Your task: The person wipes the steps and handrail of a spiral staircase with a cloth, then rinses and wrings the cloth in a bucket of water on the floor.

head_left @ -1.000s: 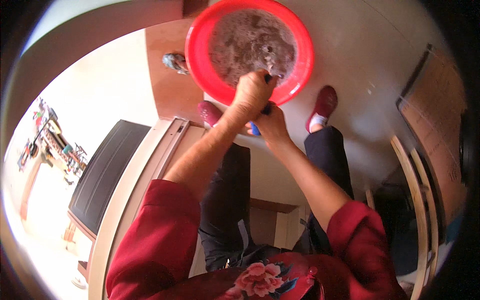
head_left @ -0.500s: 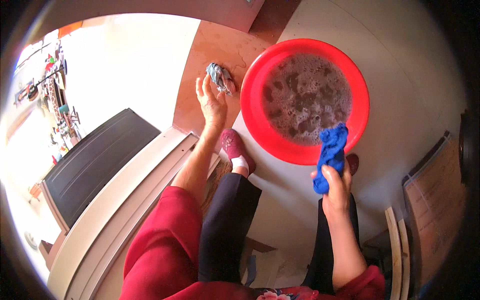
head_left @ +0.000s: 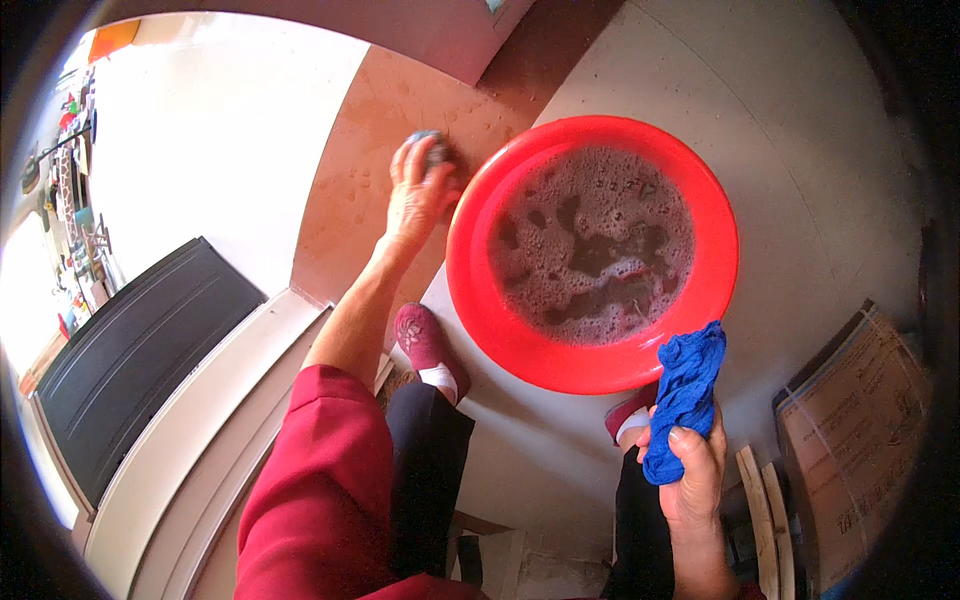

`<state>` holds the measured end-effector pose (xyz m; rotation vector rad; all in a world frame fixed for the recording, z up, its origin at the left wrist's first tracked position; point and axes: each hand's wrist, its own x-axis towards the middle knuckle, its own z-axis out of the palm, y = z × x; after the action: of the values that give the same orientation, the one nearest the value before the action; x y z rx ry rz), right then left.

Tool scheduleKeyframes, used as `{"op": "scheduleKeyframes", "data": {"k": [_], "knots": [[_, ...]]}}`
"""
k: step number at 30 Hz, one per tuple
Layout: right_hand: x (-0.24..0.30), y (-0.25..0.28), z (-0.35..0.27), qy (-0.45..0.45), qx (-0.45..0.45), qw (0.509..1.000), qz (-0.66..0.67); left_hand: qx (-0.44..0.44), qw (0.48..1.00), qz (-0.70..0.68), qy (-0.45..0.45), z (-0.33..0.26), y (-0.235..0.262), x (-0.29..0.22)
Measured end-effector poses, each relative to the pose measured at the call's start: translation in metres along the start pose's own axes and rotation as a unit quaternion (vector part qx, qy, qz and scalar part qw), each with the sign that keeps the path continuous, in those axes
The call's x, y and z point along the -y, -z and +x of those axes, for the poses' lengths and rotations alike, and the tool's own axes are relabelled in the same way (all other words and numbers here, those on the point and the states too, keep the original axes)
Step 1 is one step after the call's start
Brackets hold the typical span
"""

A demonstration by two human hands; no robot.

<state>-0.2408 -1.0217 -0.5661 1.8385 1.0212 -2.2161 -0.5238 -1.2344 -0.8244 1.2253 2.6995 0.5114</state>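
Observation:
A big red plastic basin [head_left: 500,310] full of grey soapy water stands on the concrete floor before my feet. My right hand [head_left: 692,470] holds a wet blue cloth [head_left: 684,395] upright, just below the basin's near rim. My left hand [head_left: 418,192] reaches out to the left of the basin and closes over a small grey-blue bundle of cloth [head_left: 434,148] lying on the wet brown floor. Most of that bundle is hidden under my fingers.
A dark doormat [head_left: 130,355] and a pale door sill [head_left: 215,430] lie at left. A cardboard box [head_left: 860,420] and wooden slats [head_left: 765,520] stand at right. My feet in red slippers [head_left: 425,340] rest near the basin. A sunlit floor spreads beyond at upper left.
My hands left the basin: the right one lifted the blue cloth out and drew it back toward me, the left one reached out to the small bundle on the floor and now covers it.

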Motion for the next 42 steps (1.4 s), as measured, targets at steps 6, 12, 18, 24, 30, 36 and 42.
{"op": "scheduleKeyframes", "data": {"k": [6, 12, 18, 24, 30, 36, 42], "knots": [[0.004, -0.004, 0.013, 0.014, -0.009, 1.0, -0.019, 0.074, 0.956, 0.014, -0.282, 0.112, -0.014, -0.039], [0.003, -0.013, 0.018, 0.015, -0.012, 0.999, -0.034, 0.06, 0.977, 0.051, -0.199, 0.092, -0.025, -0.021], [0.003, -0.022, 0.013, 0.005, 0.002, 0.999, -0.053, 0.016, 0.976, 0.158, 0.151, -0.032, 0.026, 0.05], [0.003, -0.038, 0.021, 0.02, -0.001, 0.997, -0.072, -0.07, 0.99, 0.102, 0.073, 0.073, 0.007, 0.042], [0.006, -0.045, 0.026, 0.035, -0.01, 0.994, -0.102, -0.074, 0.982, 0.17, 0.039, 0.09, 0.027, 0.077], [0.002, -0.035, 0.028, 0.042, 0.006, 0.993, -0.112, -0.082, 0.929, 0.209, 0.293, -0.124, 0.036, 0.129], [0.004, -0.031, 0.021, 0.024, -0.006, 0.993, -0.116, 0.036, 0.818, 0.175, 0.547, -0.21, 0.028, 0.141]]}}
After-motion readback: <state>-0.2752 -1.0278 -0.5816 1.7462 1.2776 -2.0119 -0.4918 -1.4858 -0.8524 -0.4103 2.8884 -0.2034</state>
